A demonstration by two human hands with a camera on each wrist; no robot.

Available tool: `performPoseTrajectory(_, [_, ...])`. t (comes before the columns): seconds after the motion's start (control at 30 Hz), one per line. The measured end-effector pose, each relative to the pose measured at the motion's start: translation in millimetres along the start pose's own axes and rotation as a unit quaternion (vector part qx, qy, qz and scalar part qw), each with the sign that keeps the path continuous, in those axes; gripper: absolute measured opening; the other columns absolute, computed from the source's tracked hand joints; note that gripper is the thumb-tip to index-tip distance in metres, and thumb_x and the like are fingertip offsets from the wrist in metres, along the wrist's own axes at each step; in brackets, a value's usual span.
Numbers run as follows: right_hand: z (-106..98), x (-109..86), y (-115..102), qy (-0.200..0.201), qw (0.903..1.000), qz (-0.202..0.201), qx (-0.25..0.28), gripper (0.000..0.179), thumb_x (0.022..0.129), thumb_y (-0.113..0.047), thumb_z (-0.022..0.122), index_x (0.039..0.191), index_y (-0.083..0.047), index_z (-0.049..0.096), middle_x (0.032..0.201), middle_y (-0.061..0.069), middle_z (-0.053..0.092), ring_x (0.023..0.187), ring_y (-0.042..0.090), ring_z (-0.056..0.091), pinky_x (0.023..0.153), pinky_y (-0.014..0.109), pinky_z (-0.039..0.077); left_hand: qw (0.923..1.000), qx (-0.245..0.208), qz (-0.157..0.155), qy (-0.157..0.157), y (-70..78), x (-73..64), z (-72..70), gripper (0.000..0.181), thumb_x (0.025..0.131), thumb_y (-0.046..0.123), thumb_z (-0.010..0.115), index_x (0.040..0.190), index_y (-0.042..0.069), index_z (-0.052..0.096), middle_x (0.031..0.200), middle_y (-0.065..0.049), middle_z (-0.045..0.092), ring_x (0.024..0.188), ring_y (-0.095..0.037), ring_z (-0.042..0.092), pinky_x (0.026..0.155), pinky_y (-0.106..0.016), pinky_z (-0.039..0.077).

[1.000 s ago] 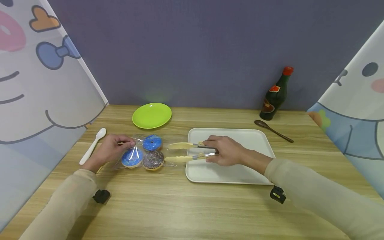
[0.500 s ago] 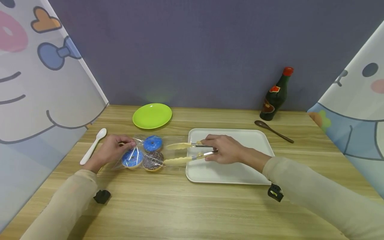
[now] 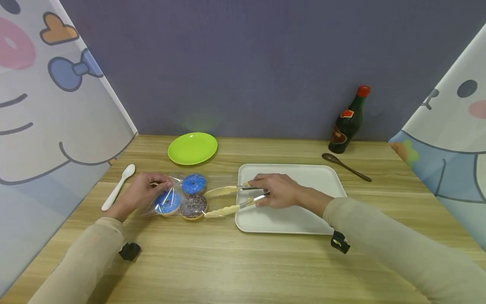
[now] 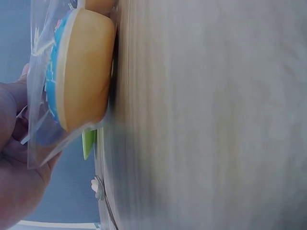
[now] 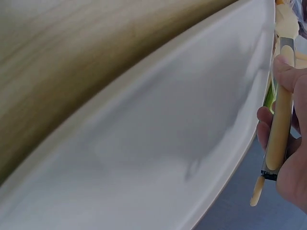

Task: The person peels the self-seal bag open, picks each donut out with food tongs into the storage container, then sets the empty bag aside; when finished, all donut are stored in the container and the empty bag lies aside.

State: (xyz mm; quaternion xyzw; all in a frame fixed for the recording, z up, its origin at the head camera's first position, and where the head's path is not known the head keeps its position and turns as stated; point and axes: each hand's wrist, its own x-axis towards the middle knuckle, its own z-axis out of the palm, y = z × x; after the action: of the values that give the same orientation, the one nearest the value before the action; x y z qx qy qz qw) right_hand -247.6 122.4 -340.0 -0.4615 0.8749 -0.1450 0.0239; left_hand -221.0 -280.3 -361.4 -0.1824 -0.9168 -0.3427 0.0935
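1. The left hand (image 3: pixel 146 191) has its grip pinching the clear bag (image 3: pixel 151 210); if that pinch slackens, the bag could slide across the desk (image 3: pixel 228 266).
2. Two blue donuts (image 3: pixel 168 202) and a chocolate donut (image 3: pixel 193 207) lie in the bag, left of the tray (image 3: pixel 288 221); a nudge could jumble them.
3. The tongs (image 3: pixel 225 210) are spread, tips beside the chocolate donut; snagged film could drag everything.
4. The right hand (image 3: pixel 276 191) has its grip round the tongs; squeezing hard could dent a donut.
5. The bottle (image 3: pixel 345 122) bears a red label (image 3: pixel 347 113); no writing or brand is readable.
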Motion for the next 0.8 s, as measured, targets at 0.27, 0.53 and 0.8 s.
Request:
performPoseTrajectory(0.27, [6,6.1,-7,-0.01,0.9999,0.012,-0.007,0.058,0.081,-0.035,0.075,0.132,-0.013,0.057,0.113,-0.005,0.058,0.077,0.006,0.055,0.054,0.024,0.043,0.9996,-0.006,0.025,0.009,3.0,-1.4,0.3,0.005,0.087,0.001,0.068,0.086,0.0,0.073,0.086,-0.01,0.068,0.072,-0.01,0.059,0.061,-0.02,0.05])
performPoseTrajectory(0.53, [9,7.9,-12,0.0,0.9994,0.005,-0.033,0.058,0.082,-0.036,0.073,0.132,-0.011,0.057,0.112,-0.004,0.058,0.069,0.004,0.05,0.05,0.023,0.04,0.9994,-0.001,0.033,0.013,0.5,-2.0,1.3,0.006,0.087,0.0,0.067,0.085,0.001,0.073,0.084,-0.007,0.068,0.069,-0.008,0.058,0.059,-0.02,0.05])
performPoseTrajectory(0.8, [12,4.1,-12,0.018,0.9989,0.01,-0.043,0.056,0.081,-0.037,0.073,0.129,-0.012,0.059,0.108,-0.005,0.058,0.065,0.004,0.047,0.048,0.024,0.039,0.9994,-0.003,0.03,0.016,-1.7,-1.5,1.5,0.006,0.087,0.002,0.067,0.085,0.002,0.073,0.084,-0.006,0.068,0.07,-0.009,0.058,0.061,-0.021,0.051])
